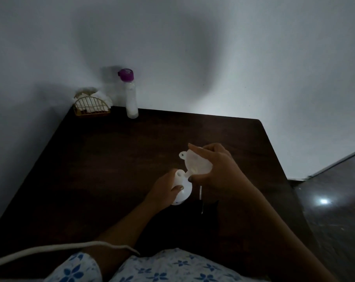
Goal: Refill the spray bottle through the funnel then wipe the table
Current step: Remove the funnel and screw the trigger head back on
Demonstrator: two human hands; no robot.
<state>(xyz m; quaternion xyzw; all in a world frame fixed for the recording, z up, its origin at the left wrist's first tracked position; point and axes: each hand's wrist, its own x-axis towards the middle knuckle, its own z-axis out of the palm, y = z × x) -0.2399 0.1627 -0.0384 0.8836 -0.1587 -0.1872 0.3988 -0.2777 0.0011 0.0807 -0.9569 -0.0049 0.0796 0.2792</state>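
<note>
A white spray bottle (181, 188) without its spray head stands near the middle of the dark wooden table (111, 159); its open neck points up. My left hand (164, 190) grips the bottle's body. My right hand (215, 169) holds a translucent white funnel (195, 161), tilted, with its spout just at the bottle's neck. A thin white tube (201, 192) hangs below my right hand, probably the spray head's dip tube. A tall clear bottle with a purple cap (130, 94) stands at the table's back edge.
A golden wire holder with white napkins (92, 104) sits at the back left corner, beside the purple-capped bottle. A white wall rises behind the table. A white cable (50, 251) crosses the near left edge. Shiny dark floor lies to the right.
</note>
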